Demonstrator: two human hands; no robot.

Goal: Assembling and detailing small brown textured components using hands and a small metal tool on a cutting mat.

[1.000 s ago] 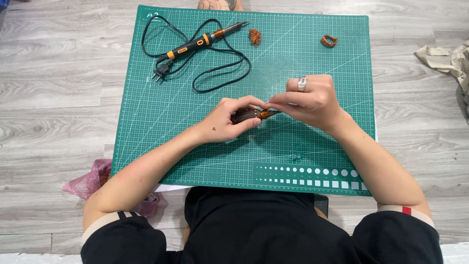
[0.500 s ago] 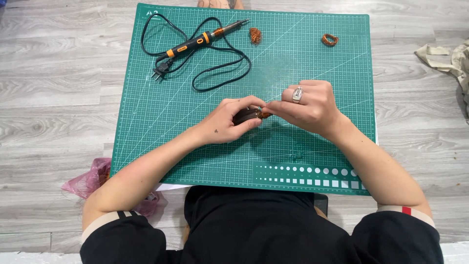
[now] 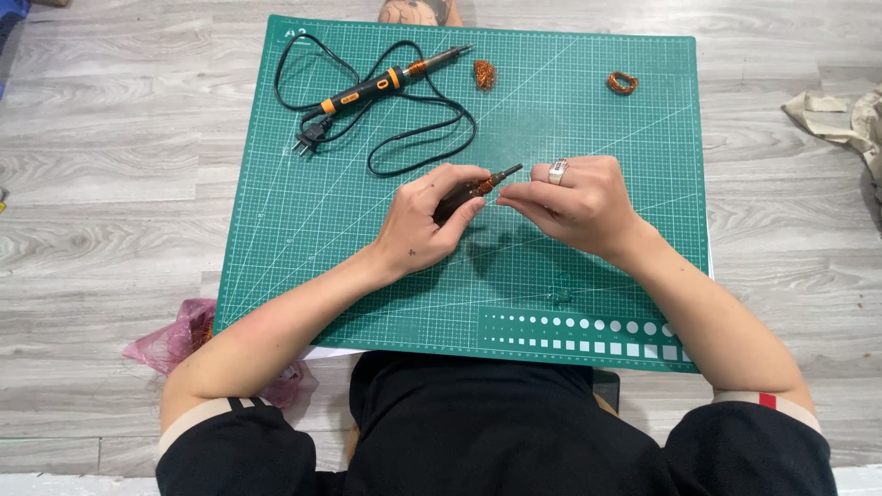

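Green cutting mat on grey wood floor, soldering iron upper left, left hand gripping dark tool, right hand pinched at its tip.

Both forearms reach forward and angle inward over the green cutting mat. The left hand curls closed in a grip, knuckles up; the right hand pinches, fingertips nearly meeting the left's.

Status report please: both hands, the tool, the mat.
Left hand grips dark tool. Right hand pinches at its tip. Soldering iron lies apart on green mat.
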